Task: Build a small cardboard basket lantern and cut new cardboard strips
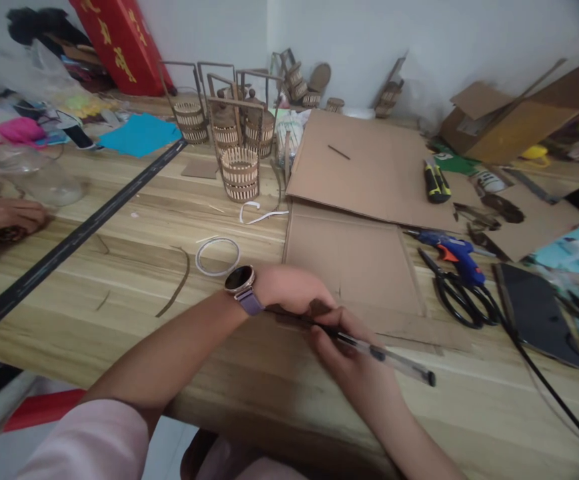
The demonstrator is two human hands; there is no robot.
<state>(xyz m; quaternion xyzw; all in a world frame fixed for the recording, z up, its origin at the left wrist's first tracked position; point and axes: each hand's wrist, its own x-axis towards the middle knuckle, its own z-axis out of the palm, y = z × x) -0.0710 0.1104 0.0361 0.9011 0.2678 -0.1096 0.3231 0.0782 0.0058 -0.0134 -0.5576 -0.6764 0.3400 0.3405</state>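
Note:
My right hand (pixel 357 360) grips a clear-barrelled black pen (pixel 352 341), its capped-looking end pointing to the lower right. Close against it, my left hand (pixel 292 288) is bent inward with its fingers curled and mostly hidden; a watch (pixel 241 283) is on that wrist. A dark brown edge shows beneath the left hand, but I cannot make out what it is. Just beyond both hands lies a cardboard sheet (pixel 349 253). A white tape ring (pixel 218 257) rests on the table left of my left hand, near a curved brown strip (pixel 177 283).
Small slatted baskets (pixel 240 177) with tall handles stand at the back. At right lie a blue glue gun (pixel 457 253), black scissors (pixel 459 297), a utility knife (pixel 435 181) and a phone-like dark panel (pixel 539 313). Another person's hand (pixel 7 210) is at the left edge.

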